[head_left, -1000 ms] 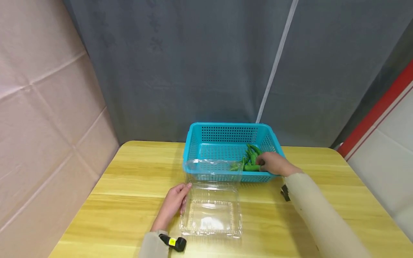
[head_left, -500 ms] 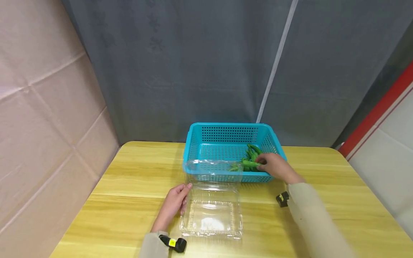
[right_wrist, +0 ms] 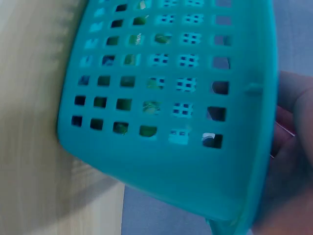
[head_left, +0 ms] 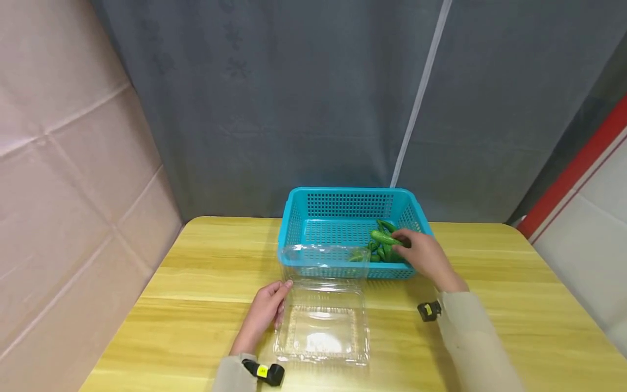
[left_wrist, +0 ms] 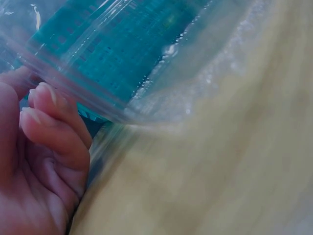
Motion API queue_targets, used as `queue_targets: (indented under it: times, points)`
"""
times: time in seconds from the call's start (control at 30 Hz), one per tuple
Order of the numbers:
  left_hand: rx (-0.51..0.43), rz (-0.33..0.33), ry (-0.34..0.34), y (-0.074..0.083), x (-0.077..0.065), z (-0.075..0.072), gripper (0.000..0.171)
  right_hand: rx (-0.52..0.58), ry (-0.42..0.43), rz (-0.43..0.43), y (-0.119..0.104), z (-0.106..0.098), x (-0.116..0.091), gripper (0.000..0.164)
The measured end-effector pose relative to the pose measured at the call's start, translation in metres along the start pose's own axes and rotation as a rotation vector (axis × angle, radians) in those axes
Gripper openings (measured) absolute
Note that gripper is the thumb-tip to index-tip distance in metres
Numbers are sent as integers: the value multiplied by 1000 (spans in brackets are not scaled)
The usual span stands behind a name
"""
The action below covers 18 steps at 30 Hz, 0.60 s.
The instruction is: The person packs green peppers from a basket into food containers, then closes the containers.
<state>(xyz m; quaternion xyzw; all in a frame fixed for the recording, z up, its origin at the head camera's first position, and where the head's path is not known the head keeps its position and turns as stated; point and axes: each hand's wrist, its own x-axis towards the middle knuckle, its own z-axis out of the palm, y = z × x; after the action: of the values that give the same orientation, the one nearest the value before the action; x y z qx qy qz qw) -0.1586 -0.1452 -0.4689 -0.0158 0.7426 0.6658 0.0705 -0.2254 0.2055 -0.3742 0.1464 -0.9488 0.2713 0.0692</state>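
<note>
Clear plastic clamshell [head_left: 320, 326], one, thin, ribbed and glossy, lies open on the wood-grain worktop [head_left: 196, 305] at lower centre of the head view; the left hand's [head_left: 264, 307] grip pinches its left edge. Beyond, one blue perforated plastic basket [head_left: 349, 206] holds a cluster of green peppers [head_left: 375, 258], overlapping too much to count. Just above them, the right hand's [head_left: 427, 256] grip pinches one smooth, elongated pepper [head_left: 384, 237]. One grey backdrop [head_left: 294, 109] hangs behind.

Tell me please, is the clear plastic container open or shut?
Open: in the head view, the lid is folded back toward the blue basket, leaving the base uncovered.
</note>
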Motion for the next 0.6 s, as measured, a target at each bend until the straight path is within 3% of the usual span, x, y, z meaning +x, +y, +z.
queue_targets:
  times: [0.6]
  points:
    - [-14, -1, 3, -6, 5, 0, 51, 154, 170, 105, -6, 6, -22, 36]
